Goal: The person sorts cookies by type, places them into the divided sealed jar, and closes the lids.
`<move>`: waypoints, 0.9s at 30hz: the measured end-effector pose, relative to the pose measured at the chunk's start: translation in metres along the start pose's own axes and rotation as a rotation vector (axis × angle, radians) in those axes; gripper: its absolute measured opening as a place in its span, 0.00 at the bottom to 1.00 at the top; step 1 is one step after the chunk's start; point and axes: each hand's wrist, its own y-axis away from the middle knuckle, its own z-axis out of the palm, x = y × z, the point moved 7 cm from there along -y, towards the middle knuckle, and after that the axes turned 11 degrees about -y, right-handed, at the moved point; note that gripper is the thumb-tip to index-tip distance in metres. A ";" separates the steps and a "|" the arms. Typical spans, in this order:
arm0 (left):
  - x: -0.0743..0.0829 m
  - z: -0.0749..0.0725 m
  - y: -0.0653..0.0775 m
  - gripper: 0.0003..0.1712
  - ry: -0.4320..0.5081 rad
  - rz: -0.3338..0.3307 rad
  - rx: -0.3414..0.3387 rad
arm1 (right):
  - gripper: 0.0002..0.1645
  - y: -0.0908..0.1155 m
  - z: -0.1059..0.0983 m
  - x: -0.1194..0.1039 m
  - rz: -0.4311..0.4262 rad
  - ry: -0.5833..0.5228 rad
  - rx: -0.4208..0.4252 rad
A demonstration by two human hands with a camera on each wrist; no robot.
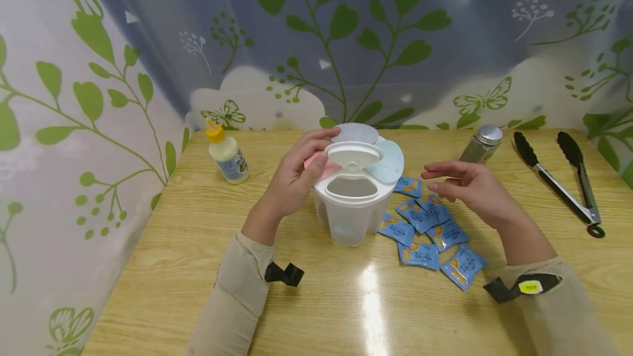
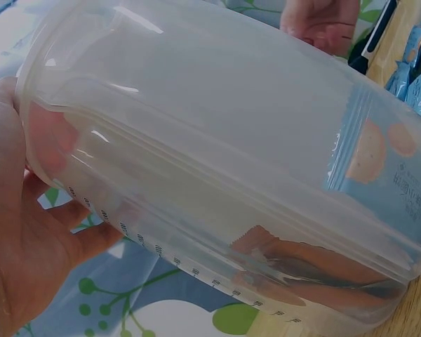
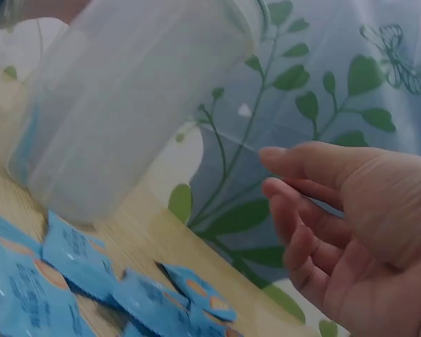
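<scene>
A translucent, compartmented storage container [image 1: 348, 224] stands upright on the table. Its front white flap lid [image 1: 353, 154] is raised over an uncovered opening; pink, pale blue and grey lids lie flat around it. My left hand [image 1: 292, 180] holds the container's top on the left, thumb over the pink lid [image 1: 323, 168]. Through the wall in the left wrist view show a blue packet [image 2: 389, 172] and, in another compartment, a brownish packet [image 2: 316, 263]. My right hand [image 1: 475, 191] hovers right of the container, fingers loosely bent and holding nothing. Several blue snack packets [image 1: 417, 216] lie below it.
A yellow-capped squeeze bottle [image 1: 229, 161] stands on the left of the wooden table [image 1: 163, 268]. Behind my right hand is a glass jar with a metal lid [image 1: 481, 144]. Black-tipped tongs [image 1: 561, 188] lie spread at the far right. A leaf-patterned curtain [image 1: 366, 32] hangs behind.
</scene>
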 end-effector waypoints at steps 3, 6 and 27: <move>0.001 0.000 0.000 0.32 0.001 0.000 0.000 | 0.20 0.001 -0.006 0.007 0.017 0.051 -0.039; 0.002 0.000 0.000 0.32 0.003 0.000 0.000 | 0.21 0.003 -0.011 0.013 0.037 0.113 -0.068; 0.002 0.000 -0.001 0.33 0.006 -0.007 0.008 | 0.31 0.003 -0.027 0.059 0.111 0.199 -0.197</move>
